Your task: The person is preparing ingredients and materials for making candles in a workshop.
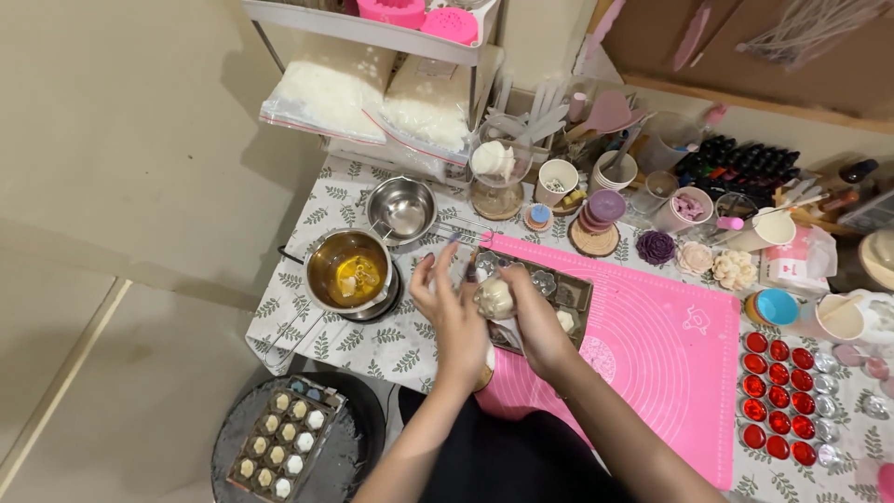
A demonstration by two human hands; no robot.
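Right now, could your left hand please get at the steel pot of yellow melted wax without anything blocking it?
Probably yes. The left hand hovers open just right of the steel pot of yellow melted wax, with only bare leaf-patterned tablecloth between them; the right hand holds a white flower-shaped piece.

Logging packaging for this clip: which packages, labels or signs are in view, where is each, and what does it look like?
Left bag: clear zip plastic, white flakes inside, on the shelf under the rack.
Right bag: same kind, beside it, with a pale label.
Pink-and-white packet: small, far right of the table, behind the blue cup.
Dark bottles: a cluster at the back right, labels too small to tell.
No screens or signs.
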